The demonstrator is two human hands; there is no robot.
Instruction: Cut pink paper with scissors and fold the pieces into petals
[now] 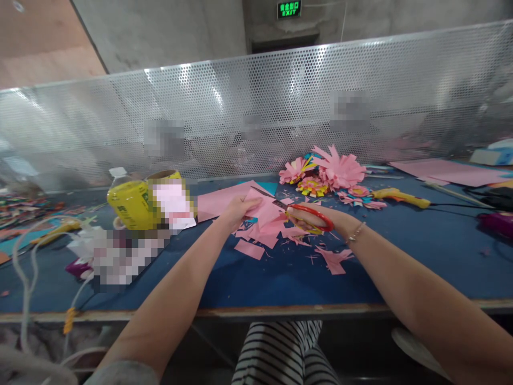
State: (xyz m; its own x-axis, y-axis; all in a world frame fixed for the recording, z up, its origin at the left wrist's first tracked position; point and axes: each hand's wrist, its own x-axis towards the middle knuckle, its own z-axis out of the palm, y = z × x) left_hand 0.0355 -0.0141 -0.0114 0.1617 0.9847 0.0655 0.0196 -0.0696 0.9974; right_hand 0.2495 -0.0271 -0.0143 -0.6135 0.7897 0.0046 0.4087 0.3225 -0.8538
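Observation:
My left hand (241, 209) pinches a piece of pink paper (262, 211) above the blue table. In my right hand (306, 216) are scissors (310, 209) with red handles, their dark blades apart and pointing left over the pink paper. Pink paper scraps (266, 235) lie under and around both hands. One rectangular pink piece (249, 249) rests nearer the front edge, and a cut pink scrap (334, 260) lies to the right. Behind my left hand a large pink sheet (212, 200) lies flat, with a teal sheet (267, 187) partly beneath it.
Paper flowers (339, 168) stand behind my right hand, beside a yellow glue gun (401, 198). A bottle with a yellow label (130, 200) and a tape roll (176, 200) are at left, near white cables (26, 272). A perforated metal screen (224, 117) runs along the back.

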